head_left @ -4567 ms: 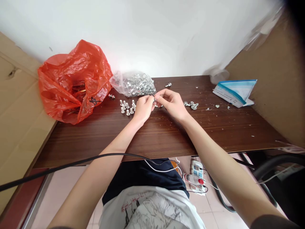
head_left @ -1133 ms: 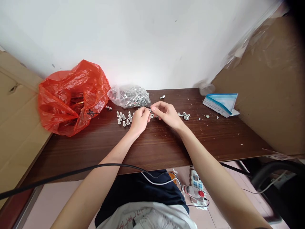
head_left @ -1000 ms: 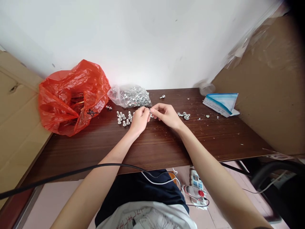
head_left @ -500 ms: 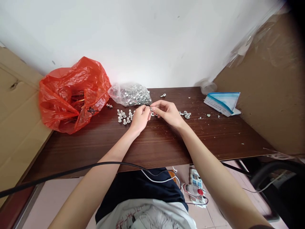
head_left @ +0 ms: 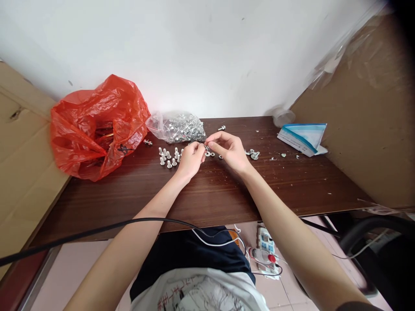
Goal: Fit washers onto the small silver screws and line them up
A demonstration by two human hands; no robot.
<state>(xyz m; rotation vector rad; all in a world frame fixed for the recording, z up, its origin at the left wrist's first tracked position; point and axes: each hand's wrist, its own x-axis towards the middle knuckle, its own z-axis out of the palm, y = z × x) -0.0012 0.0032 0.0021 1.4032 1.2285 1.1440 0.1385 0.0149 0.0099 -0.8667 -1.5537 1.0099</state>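
Hands meet over the table [head_left: 207, 194], fingertips almost touching. Left hand [head_left: 191, 157] and right hand [head_left: 228, 149] each pinch a small metal part [head_left: 205, 147] between them; what it is cannot be told. Washers [head_left: 210, 154] lie just below. Upright bolts [head_left: 168, 156] stand left of the hands, before a clear bag [head_left: 178, 127] of hardware. A red bag [head_left: 94, 125] sits far left.

landmark: dark wooden table [head_left: 210, 194];
red plastic bag [head_left: 97, 125]: on the table's far left corner;
blue-and-white packet [head_left: 303, 136]: far right of the table;
power strip [head_left: 267, 242]: on the floor below the table's near edge
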